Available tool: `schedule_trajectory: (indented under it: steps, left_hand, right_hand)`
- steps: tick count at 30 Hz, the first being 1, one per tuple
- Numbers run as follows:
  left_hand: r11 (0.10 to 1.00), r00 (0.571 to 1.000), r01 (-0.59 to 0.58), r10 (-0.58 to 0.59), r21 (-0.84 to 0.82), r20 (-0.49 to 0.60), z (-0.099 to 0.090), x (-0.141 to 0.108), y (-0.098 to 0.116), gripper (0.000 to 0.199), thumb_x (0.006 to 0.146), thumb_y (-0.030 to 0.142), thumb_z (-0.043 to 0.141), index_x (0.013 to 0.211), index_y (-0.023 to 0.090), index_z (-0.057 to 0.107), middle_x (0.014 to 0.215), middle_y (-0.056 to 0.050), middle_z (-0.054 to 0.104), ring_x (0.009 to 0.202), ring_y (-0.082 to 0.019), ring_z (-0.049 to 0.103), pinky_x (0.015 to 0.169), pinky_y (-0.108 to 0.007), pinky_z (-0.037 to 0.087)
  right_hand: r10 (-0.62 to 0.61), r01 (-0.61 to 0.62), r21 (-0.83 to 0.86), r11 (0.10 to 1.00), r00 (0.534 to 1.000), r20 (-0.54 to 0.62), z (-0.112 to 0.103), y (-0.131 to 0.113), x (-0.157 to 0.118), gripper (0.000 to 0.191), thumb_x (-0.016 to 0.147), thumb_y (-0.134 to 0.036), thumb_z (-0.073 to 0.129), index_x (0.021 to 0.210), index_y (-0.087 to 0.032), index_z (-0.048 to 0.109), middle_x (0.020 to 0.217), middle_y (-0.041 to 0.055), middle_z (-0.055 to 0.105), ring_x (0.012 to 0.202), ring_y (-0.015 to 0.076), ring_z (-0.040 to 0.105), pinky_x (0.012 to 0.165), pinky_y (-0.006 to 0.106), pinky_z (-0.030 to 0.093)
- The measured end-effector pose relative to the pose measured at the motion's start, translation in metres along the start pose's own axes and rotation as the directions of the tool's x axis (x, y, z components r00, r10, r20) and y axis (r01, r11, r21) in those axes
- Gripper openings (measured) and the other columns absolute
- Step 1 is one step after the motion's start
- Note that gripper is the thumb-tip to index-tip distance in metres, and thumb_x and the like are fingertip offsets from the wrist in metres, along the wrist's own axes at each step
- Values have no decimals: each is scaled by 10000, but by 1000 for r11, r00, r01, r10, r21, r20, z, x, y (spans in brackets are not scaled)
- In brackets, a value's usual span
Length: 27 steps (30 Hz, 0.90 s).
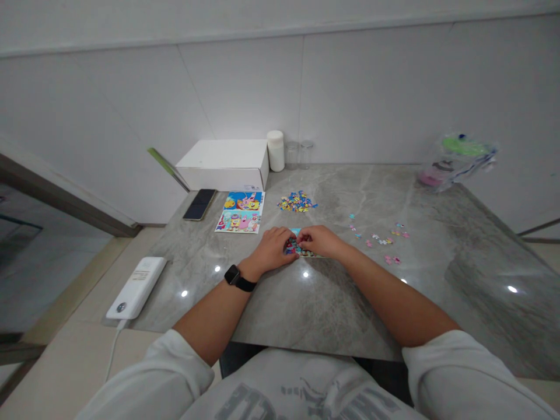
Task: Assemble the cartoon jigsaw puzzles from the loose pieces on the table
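A partly hidden jigsaw puzzle [307,253] with small colourful pieces lies on the grey marbled table between my two hands. My left hand [275,248], with a black watch on the wrist, rests at the puzzle's left side; its thumb and fingers are apart, curved around the edge. Bent over the top of the puzzle, my right hand [322,240] has its thumb and forefinger pinched together on a small puzzle piece, mostly covered by the fingers. Beyond the hands is a heap of loose puzzle pieces [297,202]. More scattered pieces [382,240] lie to the right.
A printed picture sheet [240,212] and a phone [200,205] lie at the left. Behind them stand a white box [225,160], a white bottle [275,151] and two clear jars [299,156]. A cabled white device [136,289] sits at the left edge, a bagged cup [450,163] back right.
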State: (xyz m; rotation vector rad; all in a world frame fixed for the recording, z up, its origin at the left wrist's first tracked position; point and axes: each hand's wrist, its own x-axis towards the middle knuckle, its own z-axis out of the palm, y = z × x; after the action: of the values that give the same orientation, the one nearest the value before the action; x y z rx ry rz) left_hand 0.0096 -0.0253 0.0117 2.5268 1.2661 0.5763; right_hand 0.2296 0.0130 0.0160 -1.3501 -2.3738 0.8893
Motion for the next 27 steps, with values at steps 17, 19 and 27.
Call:
schedule_trajectory:
  steps: [17, 19, 27]
  left_hand:
    - [999, 999, 47, -47, 20, 16, 0, -1, 1, 455, 812, 491, 823, 1142, 241, 635, 1153, -78, 690, 1120, -305, 601, 975, -454, 451]
    - [998, 998, 56, -57, 25, 28, -2, 0, 3, 449, 821, 503, 813, 1138, 241, 634, 1156, -77, 689, 1125, -304, 599, 979, -454, 452]
    - [999, 997, 42, -43, 29, 57, -7, 0, 6, 353, 840, 450, 808, 1103, 252, 679, 1220, -76, 672, 1157, -296, 586, 1026, -461, 447]
  right_hand:
    - [-20, 7, -240, 971, 998, -52, 7, -8, -3, 78, 878, -213, 761, 952, -218, 784, 949, 48, 743, 902, 188, 657, 792, 267, 429]
    - [-10, -7, -248, 969, 998, -66, 7, -9, -4, 51, 877, -220, 770, 927, -214, 775, 940, 45, 738, 883, 183, 651, 780, 266, 425]
    - [26, -60, -171, 983, 980, -197, -12, -3, -1, 78, 908, -274, 744, 888, -208, 780, 898, 43, 755, 828, 178, 648, 767, 277, 441]
